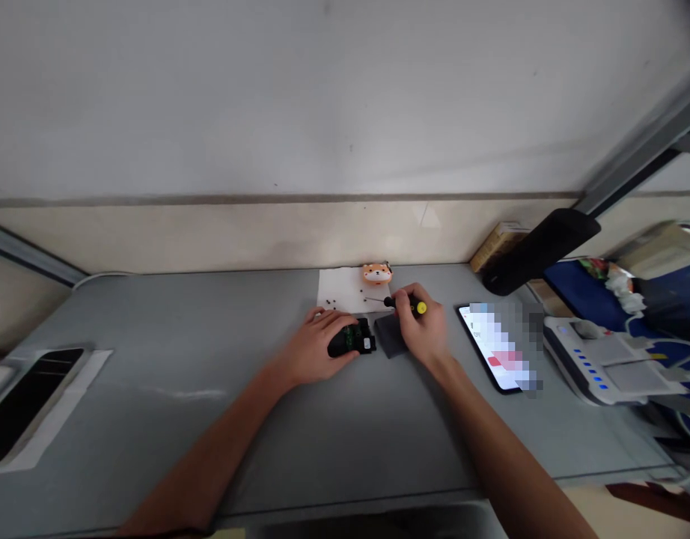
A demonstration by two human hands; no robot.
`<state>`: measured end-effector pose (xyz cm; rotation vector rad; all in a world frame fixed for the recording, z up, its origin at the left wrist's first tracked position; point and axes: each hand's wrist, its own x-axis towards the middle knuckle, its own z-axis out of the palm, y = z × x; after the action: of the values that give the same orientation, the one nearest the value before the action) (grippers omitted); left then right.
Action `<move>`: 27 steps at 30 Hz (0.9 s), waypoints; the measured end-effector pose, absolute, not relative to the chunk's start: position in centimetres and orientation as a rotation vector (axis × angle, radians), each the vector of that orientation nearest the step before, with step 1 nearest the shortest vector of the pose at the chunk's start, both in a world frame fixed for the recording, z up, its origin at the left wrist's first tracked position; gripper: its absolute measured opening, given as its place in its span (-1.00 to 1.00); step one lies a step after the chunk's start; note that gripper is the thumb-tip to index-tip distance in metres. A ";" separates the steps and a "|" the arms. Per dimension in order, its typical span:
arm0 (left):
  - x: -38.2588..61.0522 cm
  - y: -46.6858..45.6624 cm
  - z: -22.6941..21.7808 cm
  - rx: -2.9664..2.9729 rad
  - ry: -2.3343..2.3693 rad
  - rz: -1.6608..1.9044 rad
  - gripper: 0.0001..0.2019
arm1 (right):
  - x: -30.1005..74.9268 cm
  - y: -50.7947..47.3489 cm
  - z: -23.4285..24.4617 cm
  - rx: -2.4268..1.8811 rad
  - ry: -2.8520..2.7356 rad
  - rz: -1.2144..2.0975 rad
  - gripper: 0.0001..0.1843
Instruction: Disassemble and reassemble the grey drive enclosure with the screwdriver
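In the middle of the desk my left hand (321, 346) is closed around a small black device (363, 343) with a green circuit board showing. My right hand (420, 326) grips a screwdriver (417, 306) with a black and yellow handle. Its thin shaft points left over a sheet of white paper (345, 281), the tip close to a tiny dark screw. Several more small screws (330, 302) lie on the paper's left part. A dark grey flat piece (390, 337) lies on the desk, partly under my right hand.
An orange animal-faced case (377, 274) sits at the paper's back edge. To the right are a lit phone (488, 348), a black cylinder (541, 251) leaning against a box (496, 243), and a white power strip (597, 359) with cables. A dark tablet-like object (36, 397) lies far left.
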<state>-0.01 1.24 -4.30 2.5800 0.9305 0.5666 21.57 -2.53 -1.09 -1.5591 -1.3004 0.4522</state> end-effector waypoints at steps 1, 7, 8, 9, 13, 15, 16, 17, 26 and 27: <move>0.0 1.3 -4.3 2.578 0.932 0.567 -0.66 | 21.5 -2.6 -1.1 -1.563 -1.307 0.461 -0.66; 0.0 1.1 -4.3 2.602 0.926 0.553 -0.67 | 21.2 -2.5 -1.3 -1.592 -1.241 0.438 -0.64; 0.1 1.1 -4.4 2.606 0.929 0.554 -0.67 | 21.2 -2.5 -1.2 -1.583 -1.205 0.442 -0.64; 0.1 1.0 -4.4 2.608 0.935 0.552 -0.68 | 21.2 -2.5 -1.2 -1.568 -1.166 0.455 -0.63; 0.2 1.0 -4.3 2.611 0.950 0.528 -0.69 | 21.2 -2.3 -1.0 -1.489 -0.942 0.543 -0.59; 0.1 1.1 -4.2 2.611 0.940 0.514 -0.68 | 21.3 -2.0 -1.0 -1.477 -0.825 0.611 -0.55; 0.0 1.1 -4.2 2.611 0.935 0.508 -0.67 | 21.3 -1.9 -1.1 -1.480 -0.778 0.644 -0.53; 0.0 1.2 -4.1 2.611 0.932 0.503 -0.67 | 21.3 -1.7 -1.2 -1.486 -0.742 0.673 -0.51; 0.1 0.9 -3.9 2.605 0.952 0.503 -0.70 | 21.4 -1.2 -1.7 -1.551 -0.632 0.648 -0.51; 0.1 0.9 -3.9 2.603 0.953 0.504 -0.70 | 21.3 -1.3 -1.7 -1.553 -0.630 0.645 -0.51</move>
<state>0.14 0.90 -3.91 2.6034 0.9525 0.5040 21.33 -1.25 -1.73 -1.5535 -0.6300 0.6448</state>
